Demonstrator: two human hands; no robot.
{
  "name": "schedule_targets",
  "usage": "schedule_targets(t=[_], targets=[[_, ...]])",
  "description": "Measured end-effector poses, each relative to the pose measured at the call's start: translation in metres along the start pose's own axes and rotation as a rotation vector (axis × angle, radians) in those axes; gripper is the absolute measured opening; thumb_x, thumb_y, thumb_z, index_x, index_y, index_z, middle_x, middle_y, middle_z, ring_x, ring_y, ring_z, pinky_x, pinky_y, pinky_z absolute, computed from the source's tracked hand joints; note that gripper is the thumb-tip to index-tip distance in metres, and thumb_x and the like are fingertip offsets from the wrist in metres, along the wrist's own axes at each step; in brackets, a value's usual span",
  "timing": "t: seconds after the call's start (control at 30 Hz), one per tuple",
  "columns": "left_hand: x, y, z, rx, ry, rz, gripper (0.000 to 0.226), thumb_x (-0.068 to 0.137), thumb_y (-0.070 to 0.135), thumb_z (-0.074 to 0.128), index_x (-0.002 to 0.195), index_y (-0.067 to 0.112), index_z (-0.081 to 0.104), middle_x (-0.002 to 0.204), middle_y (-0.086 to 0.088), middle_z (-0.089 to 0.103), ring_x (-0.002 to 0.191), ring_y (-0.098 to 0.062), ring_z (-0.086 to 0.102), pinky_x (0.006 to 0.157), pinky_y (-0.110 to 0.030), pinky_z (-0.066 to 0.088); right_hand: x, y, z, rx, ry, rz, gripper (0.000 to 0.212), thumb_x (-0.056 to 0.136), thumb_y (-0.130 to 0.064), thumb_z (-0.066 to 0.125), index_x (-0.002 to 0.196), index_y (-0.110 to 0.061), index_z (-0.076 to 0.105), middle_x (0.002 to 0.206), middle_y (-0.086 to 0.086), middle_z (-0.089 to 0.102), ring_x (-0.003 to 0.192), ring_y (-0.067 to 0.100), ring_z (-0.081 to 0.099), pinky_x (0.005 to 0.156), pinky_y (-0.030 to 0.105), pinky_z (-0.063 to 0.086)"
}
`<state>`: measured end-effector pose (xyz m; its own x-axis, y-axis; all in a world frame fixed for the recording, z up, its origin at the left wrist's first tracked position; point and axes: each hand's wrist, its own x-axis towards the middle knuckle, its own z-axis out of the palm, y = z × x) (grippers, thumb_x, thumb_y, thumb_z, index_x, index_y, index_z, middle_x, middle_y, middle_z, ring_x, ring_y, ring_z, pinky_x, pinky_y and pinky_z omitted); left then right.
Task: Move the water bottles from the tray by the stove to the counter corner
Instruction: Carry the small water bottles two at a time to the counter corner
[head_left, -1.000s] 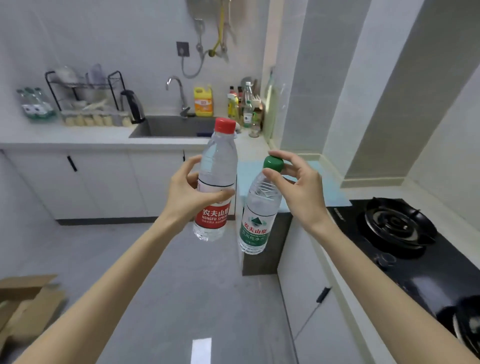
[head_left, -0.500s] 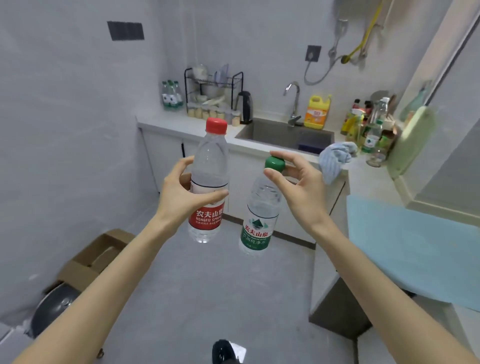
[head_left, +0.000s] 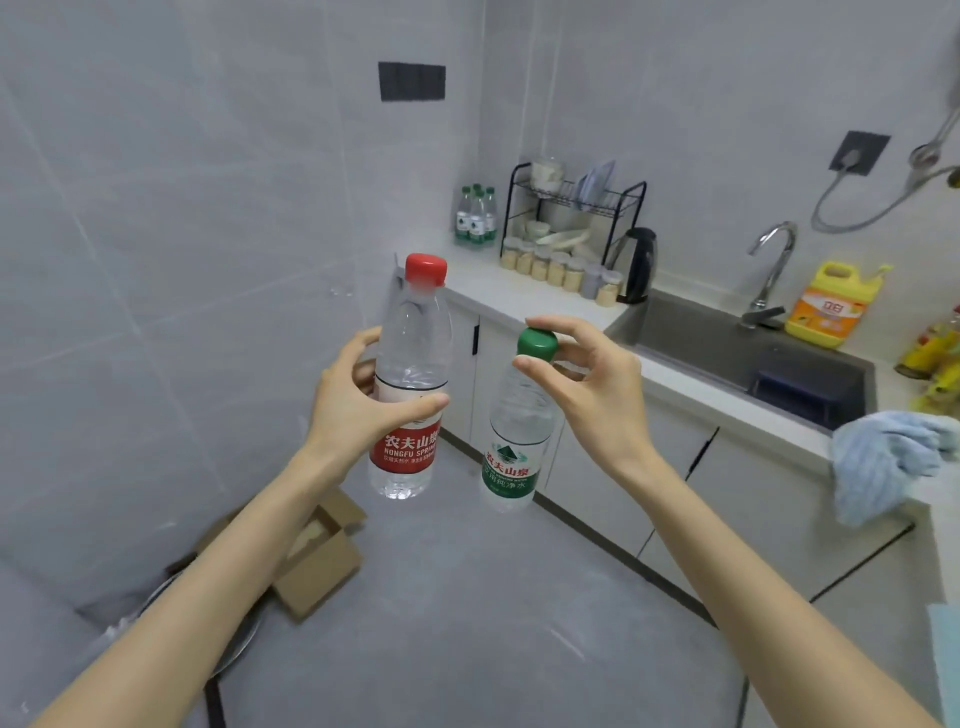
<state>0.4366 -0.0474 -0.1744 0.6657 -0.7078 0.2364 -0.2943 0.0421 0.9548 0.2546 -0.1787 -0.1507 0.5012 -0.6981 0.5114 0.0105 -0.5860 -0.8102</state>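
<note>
Holding red-cap bottle upright in mid-air, left grip wrapped round its middle. Green-cap bottle hangs just beside it at 3 o'clock, right grip pinching its cap. Both over the floor. Cluster of green-label bottles stands in the tabletop corner at 12 o'clock, beside the dish rack.

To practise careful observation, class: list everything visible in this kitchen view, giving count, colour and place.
red-capped clear plastic water bottle: one, red label, midair
green-capped clear plastic water bottle: one, green label, beside it
small green-capped bottles: about four, counter corner
black wire dish rack: one, beside them
steel sink: one, grey, in counter
black electric kettle: one, by sink
yellow detergent jug: one, behind sink
light blue cloth: one, counter edge
brown cardboard box: one, on floor
hands: two; left hand grips red-capped bottle, right hand pinches green cap
</note>
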Motion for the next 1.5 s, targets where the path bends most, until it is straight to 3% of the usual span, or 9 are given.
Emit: schedule_targets(t=[0.13, 0.33, 0.67, 0.83, 1.0, 1.13, 1.2, 1.33, 1.5], targets=[[0.057, -0.019, -0.003, 0.011, 0.031, -0.003, 0.071, 0.056, 0.015, 0.090, 0.105, 0.047, 0.050, 0.078, 0.028, 0.070, 0.078, 0.008, 0.067, 0.064, -0.010, 0.052, 0.059, 0.029, 0.026, 0.015, -0.032, 0.003, 0.031, 0.079, -0.020, 0.079, 0.108, -0.027, 0.069, 0.098, -0.010, 0.072, 0.093, 0.008, 0.070, 0.087, 0.039, 0.057], [0.161, -0.058, -0.002, 0.008, 0.037, -0.012, 0.072, 0.058, 0.013, 0.089, 0.110, 0.042, 0.049, 0.080, 0.023, 0.069, 0.075, 0.010, 0.067, 0.060, -0.006, 0.050, 0.146, 0.082, 0.069, 0.016, -0.049, 0.009, 0.031, 0.079, -0.020, 0.079, 0.109, -0.025, 0.070, 0.097, -0.008, 0.073, 0.089, 0.005, 0.069, 0.082, 0.026, 0.058], [0.357, -0.108, 0.014, -0.001, -0.056, -0.044, 0.075, 0.057, 0.014, 0.091, 0.113, 0.040, 0.049, 0.096, 0.013, 0.070, 0.081, 0.002, 0.069, 0.070, -0.015, 0.051, 0.308, 0.175, 0.123, -0.054, -0.028, 0.057, 0.031, 0.079, -0.020, 0.080, 0.108, -0.025, 0.069, 0.099, -0.005, 0.074, 0.090, 0.011, 0.070, 0.086, 0.037, 0.057], [0.435, -0.126, 0.028, -0.037, -0.066, -0.068, 0.064, 0.062, 0.009, 0.088, 0.093, 0.045, 0.046, 0.092, 0.017, 0.066, 0.080, 0.003, 0.065, 0.067, -0.013, 0.049, 0.375, 0.217, 0.135, -0.108, 0.008, 0.088, 0.031, 0.078, -0.017, 0.080, 0.106, -0.023, 0.068, 0.096, -0.005, 0.073, 0.087, 0.005, 0.069, 0.082, 0.028, 0.057], [0.516, -0.158, 0.046, -0.054, -0.077, -0.109, 0.068, 0.061, 0.009, 0.089, 0.102, 0.042, 0.046, 0.098, 0.010, 0.067, 0.087, -0.006, 0.067, 0.075, -0.024, 0.054, 0.438, 0.271, 0.148, -0.144, 0.028, 0.124, 0.030, 0.077, -0.017, 0.081, 0.103, -0.025, 0.068, 0.089, -0.013, 0.071, 0.081, -0.004, 0.067, 0.074, 0.017, 0.055], [0.583, -0.192, 0.067, -0.061, -0.079, -0.141, 0.080, 0.057, 0.012, 0.091, 0.123, 0.024, 0.048, 0.109, 0.000, 0.069, 0.096, -0.017, 0.068, 0.085, -0.036, 0.056, 0.491, 0.321, 0.155, -0.163, 0.047, 0.143, 0.031, 0.076, -0.020, 0.081, 0.104, -0.026, 0.069, 0.092, -0.013, 0.072, 0.084, 0.000, 0.069, 0.077, 0.025, 0.057], [0.618, -0.208, 0.079, -0.059, -0.086, -0.146, 0.085, 0.057, 0.010, 0.090, 0.130, 0.021, 0.046, 0.108, 0.001, 0.069, 0.096, -0.015, 0.068, 0.084, -0.034, 0.056, 0.521, 0.346, 0.160, -0.173, 0.036, 0.147, 0.031, 0.076, -0.021, 0.081, 0.104, -0.026, 0.069, 0.091, -0.014, 0.072, 0.084, 0.002, 0.069, 0.077, 0.026, 0.057], [0.687, -0.234, 0.106, -0.064, -0.099, -0.175, 0.088, 0.058, 0.009, 0.090, 0.132, 0.020, 0.044, 0.109, 0.003, 0.067, 0.095, -0.011, 0.067, 0.080, -0.028, 0.055, 0.586, 0.392, 0.172, -0.208, 0.018, 0.137, 0.032, 0.076, -0.021, 0.082, 0.105, -0.022, 0.070, 0.093, -0.014, 0.071, 0.087, 0.003, 0.068, 0.079, 0.020, 0.055], [0.761, -0.270, 0.135, -0.062, -0.109, -0.218, 0.082, 0.056, 0.009, 0.091, 0.124, 0.023, 0.047, 0.107, 0.003, 0.067, 0.094, -0.014, 0.068, 0.084, -0.035, 0.056, 0.660, 0.449, 0.190, -0.301, -0.037, 0.162, 0.033, 0.075, -0.027, 0.082, 0.106, -0.025, 0.070, 0.097, -0.011, 0.074, 0.091, 0.004, 0.069, 0.083, 0.033, 0.057]])
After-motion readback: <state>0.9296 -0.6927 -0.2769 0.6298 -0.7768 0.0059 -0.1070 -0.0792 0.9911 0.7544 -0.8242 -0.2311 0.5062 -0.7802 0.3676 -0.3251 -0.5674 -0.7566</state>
